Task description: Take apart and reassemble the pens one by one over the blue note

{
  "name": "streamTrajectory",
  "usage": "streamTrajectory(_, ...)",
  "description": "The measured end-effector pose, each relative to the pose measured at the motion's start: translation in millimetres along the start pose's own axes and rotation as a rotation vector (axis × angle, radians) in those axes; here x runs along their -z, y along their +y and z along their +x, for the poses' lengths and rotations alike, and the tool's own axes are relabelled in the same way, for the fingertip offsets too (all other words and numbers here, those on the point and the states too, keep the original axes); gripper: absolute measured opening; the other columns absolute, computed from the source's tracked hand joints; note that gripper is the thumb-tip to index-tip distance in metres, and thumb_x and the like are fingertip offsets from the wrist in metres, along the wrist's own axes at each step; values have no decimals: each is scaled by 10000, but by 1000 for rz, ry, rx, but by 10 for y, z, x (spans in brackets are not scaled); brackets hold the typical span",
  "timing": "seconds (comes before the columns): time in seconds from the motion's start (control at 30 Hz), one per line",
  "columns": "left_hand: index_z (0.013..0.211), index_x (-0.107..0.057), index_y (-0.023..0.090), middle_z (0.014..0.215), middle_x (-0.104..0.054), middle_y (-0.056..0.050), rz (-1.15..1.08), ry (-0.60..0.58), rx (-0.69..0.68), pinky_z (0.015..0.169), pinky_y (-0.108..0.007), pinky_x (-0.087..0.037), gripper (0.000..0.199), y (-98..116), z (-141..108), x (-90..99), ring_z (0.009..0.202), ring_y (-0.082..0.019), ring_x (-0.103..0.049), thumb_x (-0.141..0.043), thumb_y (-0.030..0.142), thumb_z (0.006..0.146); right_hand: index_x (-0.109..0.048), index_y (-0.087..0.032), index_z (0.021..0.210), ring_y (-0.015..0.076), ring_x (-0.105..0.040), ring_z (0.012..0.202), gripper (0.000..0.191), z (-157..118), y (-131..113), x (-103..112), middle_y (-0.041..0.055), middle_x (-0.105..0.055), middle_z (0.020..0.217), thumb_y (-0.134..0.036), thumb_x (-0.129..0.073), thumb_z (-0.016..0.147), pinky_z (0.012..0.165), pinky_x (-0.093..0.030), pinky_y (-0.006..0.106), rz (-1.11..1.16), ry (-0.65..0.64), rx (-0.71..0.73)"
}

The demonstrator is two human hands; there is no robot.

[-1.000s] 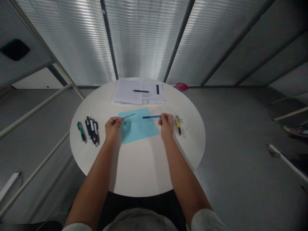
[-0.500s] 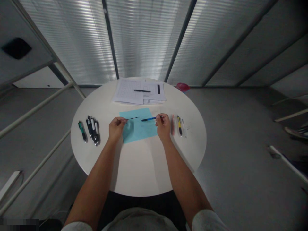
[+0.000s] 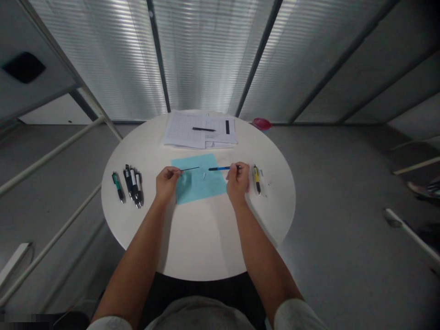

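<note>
My left hand [image 3: 166, 183] pinches one end of a thin dark stick, like a pen refill [image 3: 190, 169], which points right over a light blue sheet [image 3: 195, 190]. My right hand [image 3: 238, 181] grips a blue and black pen [image 3: 219, 168], its black end pointing left toward the stick. A gap separates the two. Between and just below them, a small pale piece [image 3: 204, 175] lies on the sheet; it is too small to name. Beside my right hand are a yellow and black pen [image 3: 257, 179] and a clear, slender part [image 3: 263, 185].
A green and black pen [image 3: 118, 187] and a cluster of several black and white pens [image 3: 133, 183] lie at the left of the round white table [image 3: 195, 247]. Papers [image 3: 184, 130] with a black pen [image 3: 204, 129] on top are at the back. Metal rails [image 3: 51, 156] stand left.
My right hand has shifted right with the pen, widening the gap to the stick. The small pale piece now shows on the blue sheet. My left hand is nearly still.
</note>
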State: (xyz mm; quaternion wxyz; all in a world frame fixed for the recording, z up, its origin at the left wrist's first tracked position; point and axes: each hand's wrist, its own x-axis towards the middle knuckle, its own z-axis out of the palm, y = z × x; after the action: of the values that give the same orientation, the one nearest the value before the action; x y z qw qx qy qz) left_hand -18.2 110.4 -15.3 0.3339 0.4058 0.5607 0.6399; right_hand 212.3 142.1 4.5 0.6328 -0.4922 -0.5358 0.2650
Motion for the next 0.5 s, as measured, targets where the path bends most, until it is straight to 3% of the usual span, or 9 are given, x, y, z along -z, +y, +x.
streamTrajectory(0.13,782,-648,203,771,-676,-29,38,-10,7,730,-325,-481,132,50,-11,0,749,-167,-620,-702,291,700,-502,-235,972,138,-527,668,179,25,88,-16,-8,-562,799,-398,-521,900,651,-424,274,-82,-56,-16)
streamTrajectory(0.3,805,-650,188,770,-672,-32,51,-24,11,697,-303,-471,158,46,-25,-19,730,-165,-619,-703,298,705,-562,-224,934,200,-552,844,96,11,178,-41,41,-631,900,-239,-540,842,814,-409,339,-372,-256,109)
streamTrajectory(0.5,841,-669,178,783,-672,-30,213,-75,-37,680,-285,-459,176,-40,-20,-20,699,-152,-596,-676,320,738,-632,-222,925,244,-530,950,128,-38,169,-48,61,-665,972,-191,-535,848,844,-352,365,-757,-389,139)
